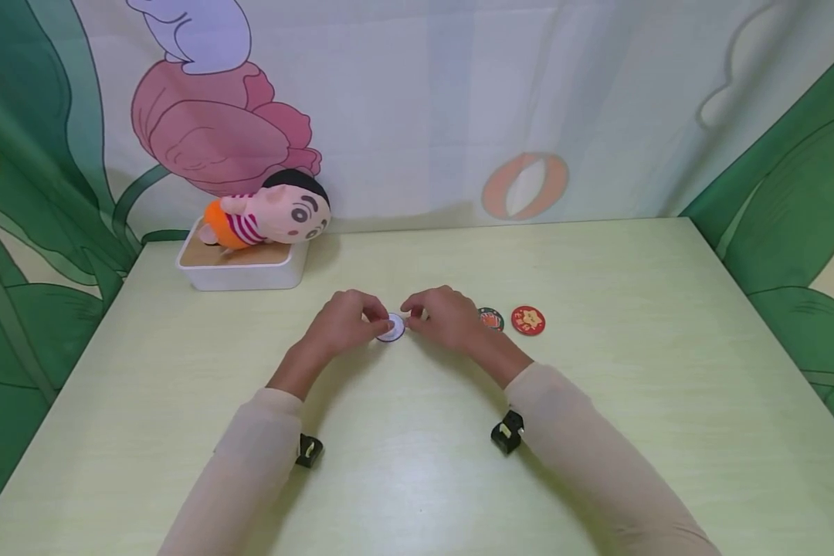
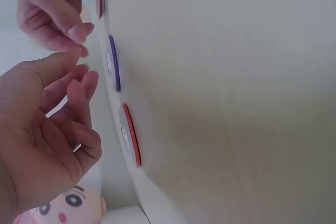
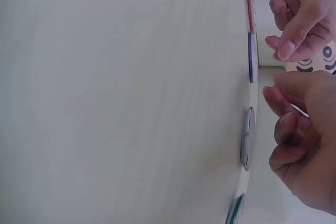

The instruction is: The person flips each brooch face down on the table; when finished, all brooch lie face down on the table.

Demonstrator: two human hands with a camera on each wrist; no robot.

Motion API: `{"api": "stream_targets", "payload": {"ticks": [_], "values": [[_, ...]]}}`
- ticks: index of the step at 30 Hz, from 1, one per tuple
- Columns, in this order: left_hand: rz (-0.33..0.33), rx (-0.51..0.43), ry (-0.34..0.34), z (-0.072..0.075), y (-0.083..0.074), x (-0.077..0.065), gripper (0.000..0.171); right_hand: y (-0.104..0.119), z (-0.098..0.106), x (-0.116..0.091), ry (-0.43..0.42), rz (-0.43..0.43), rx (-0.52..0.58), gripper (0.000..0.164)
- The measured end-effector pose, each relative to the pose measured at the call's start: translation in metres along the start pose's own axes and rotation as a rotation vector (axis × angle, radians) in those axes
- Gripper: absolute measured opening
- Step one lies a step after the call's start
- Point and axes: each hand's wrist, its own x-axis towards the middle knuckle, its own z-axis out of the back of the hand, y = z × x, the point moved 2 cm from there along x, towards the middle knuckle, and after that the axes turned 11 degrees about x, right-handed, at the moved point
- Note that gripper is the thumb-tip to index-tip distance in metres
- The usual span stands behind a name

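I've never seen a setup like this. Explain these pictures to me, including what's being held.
There is no machine here, just a person's left hand and right hand. The wide picture comes from a camera on the head, looking down. The two sideways-looking ones come from cameras worn on the wrists.

On the table lie a purple disc, a green disc and a red disc. The wrist views also show an orange disc and a pale disc. At the back, a doll lies on a white box.

Nothing can be seen held: the fingertips are close together above the purple disc.
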Motion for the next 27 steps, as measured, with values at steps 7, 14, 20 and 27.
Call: {"api": "stream_targets", "payload": {"ticks": [7,14,20,27], "values": [[-0.038,-0.027,-0.005,-0.008,-0.016,0.003,0.016,-0.002,0.012,-0.016,-0.053,0.096,-0.044,0.022],[-0.088,-0.04,-0.034,-0.018,-0.026,0.012,0.02,-0.011,0.023,-0.032,-0.101,0.131,-0.082,0.02],[-0.067,-0.049,-0.012,-0.023,-0.032,0.019,0.03,-0.026,0.034,-0.04,-0.116,0.111,-0.042,0.019],[-0.005,-0.012,0.043,-0.028,-0.038,0.026,0.043,-0.043,0.041,-0.041,-0.042,0.012,-0.014,0.038]]}}
